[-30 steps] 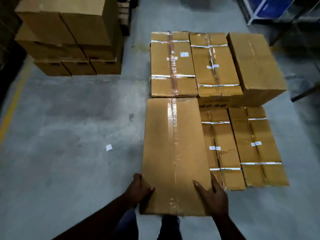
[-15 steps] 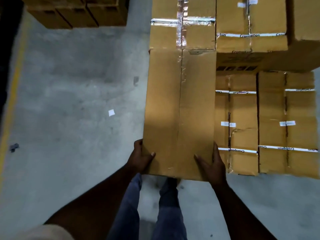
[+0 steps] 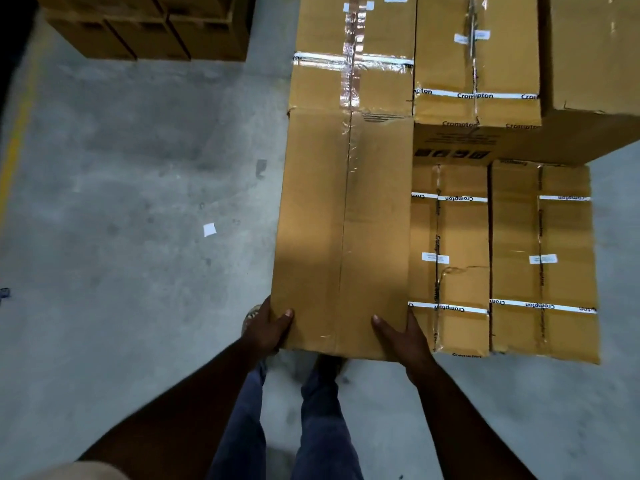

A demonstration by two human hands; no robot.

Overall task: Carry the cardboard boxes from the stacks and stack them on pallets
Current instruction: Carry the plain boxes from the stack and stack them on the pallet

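Both hands grip the near end of a long cardboard box [image 3: 341, 230]: left hand [image 3: 268, 329] at its left corner, right hand [image 3: 403, 337] at its right. It lies beside Crompton-taped boxes [image 3: 450, 258] on the concrete floor [image 3: 138, 202].

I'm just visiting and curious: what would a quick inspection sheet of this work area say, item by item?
Surface: grey concrete floor, stained, with a yellow line along the left edge.
Job's things: plain taped box held at its near end, lying beside two strapped boxes that sit lower; a taller row of boxes behind. No pallet visible under them.
Clutter: small white paper scrap on the floor; a dark scrap further off.
Grips: left hand holds the box's near left corner; right hand holds the near right corner, thumbs on top.
Cables: nothing seen.
Surroundings: another box stack at top left.
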